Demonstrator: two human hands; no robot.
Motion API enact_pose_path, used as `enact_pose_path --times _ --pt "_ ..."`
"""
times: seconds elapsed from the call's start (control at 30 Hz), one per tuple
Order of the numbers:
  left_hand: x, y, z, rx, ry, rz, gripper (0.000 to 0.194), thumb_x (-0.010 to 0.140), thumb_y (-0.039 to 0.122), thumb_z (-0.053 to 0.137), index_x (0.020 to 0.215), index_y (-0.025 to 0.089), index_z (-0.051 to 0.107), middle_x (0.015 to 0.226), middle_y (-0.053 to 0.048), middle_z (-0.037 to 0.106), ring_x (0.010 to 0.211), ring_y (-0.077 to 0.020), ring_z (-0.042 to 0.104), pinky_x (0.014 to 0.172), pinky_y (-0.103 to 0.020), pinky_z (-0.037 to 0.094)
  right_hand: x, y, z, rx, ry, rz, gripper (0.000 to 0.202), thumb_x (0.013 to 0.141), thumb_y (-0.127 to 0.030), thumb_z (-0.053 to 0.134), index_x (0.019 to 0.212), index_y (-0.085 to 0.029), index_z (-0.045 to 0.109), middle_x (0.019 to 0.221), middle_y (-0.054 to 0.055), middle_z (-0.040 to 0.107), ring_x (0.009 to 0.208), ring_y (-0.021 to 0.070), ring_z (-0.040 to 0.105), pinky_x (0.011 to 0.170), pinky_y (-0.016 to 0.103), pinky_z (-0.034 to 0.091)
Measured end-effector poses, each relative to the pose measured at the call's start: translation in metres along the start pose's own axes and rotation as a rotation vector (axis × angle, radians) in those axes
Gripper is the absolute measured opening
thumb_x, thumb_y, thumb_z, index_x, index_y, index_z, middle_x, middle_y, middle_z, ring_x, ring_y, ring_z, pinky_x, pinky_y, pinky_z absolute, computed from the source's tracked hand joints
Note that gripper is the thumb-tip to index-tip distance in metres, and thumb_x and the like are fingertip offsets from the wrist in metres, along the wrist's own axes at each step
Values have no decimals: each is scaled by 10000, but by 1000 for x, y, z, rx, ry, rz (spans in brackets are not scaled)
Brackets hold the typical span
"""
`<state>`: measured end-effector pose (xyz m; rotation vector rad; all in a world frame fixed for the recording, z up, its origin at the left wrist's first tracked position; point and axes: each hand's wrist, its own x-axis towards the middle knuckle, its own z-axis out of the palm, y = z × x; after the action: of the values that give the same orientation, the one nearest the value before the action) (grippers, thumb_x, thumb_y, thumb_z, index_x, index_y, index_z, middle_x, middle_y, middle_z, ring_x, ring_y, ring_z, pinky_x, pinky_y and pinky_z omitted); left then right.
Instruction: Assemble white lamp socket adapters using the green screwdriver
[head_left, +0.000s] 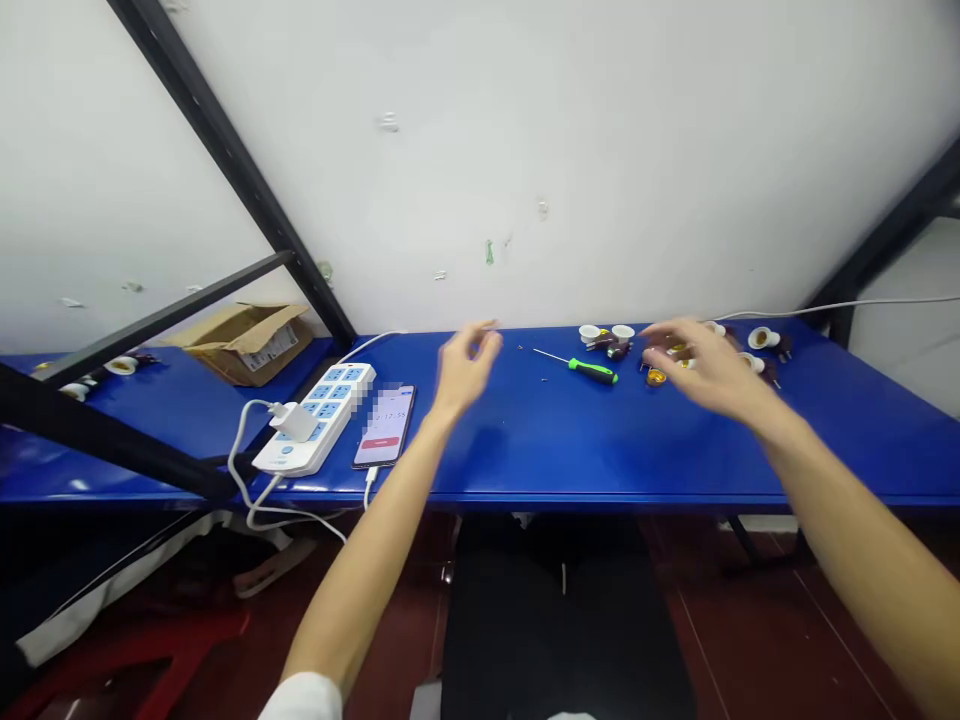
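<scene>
My left hand (466,370) hovers over the blue table, fingers loosely curved, with a gap between thumb and forefinger and nothing visible in them. My right hand (701,365) reaches over a group of bulb sockets, slightly blurred, its thumb and fingers apart. Part of that group is hidden behind it. A white-rimmed bulb socket with a brown plug body (763,338) lies to its right, and a brass-coloured threaded piece (655,377) below its fingers. More white socket rims (622,333) lie left of it. Between my hands rests a green-and-black screwdriver (594,371), near tiny metal bits (544,379).
Left on the blue table (540,450) are a white power strip (349,375) with a charger (296,422) plugged in, and a phone (385,425) on a cable. Beyond the black frame post (225,140) stands an open cardboard box (247,345). A white wall rises behind.
</scene>
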<state>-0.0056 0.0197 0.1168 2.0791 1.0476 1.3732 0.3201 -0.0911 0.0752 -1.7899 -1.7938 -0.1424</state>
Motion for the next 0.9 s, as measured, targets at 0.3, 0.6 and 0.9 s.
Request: enact_pose_path --times 0.3,0.6,0.9 --pt "21 -65 91 208 -755 20 150 884 155 824 1028 156 782 1022 -29 690 917 -149 619 904 -291 541 43 -3 105 5 -295 116 439 987 -372 709 1366 -155 660 1411 134 626 1356 261 586 1174 525 528" --pt "20 -101 94 127 -763 51 91 984 213 703 912 202 758 976 -39 685 940 -194 624 978 -372 530 77 29 87 311 -86 164 455 952 -510 657 1285 -207 720 1256 121 722 1057 217 697 975 400 605" --pt "30 -108 89 198 -755 169 98 1003 237 691 940 206 758 999 -54 699 1014 -217 642 1036 -381 538 61 102 36 344 252 499 440 896 -462 611 1209 -176 732 1167 137 741 967 224 704 858 398 605"
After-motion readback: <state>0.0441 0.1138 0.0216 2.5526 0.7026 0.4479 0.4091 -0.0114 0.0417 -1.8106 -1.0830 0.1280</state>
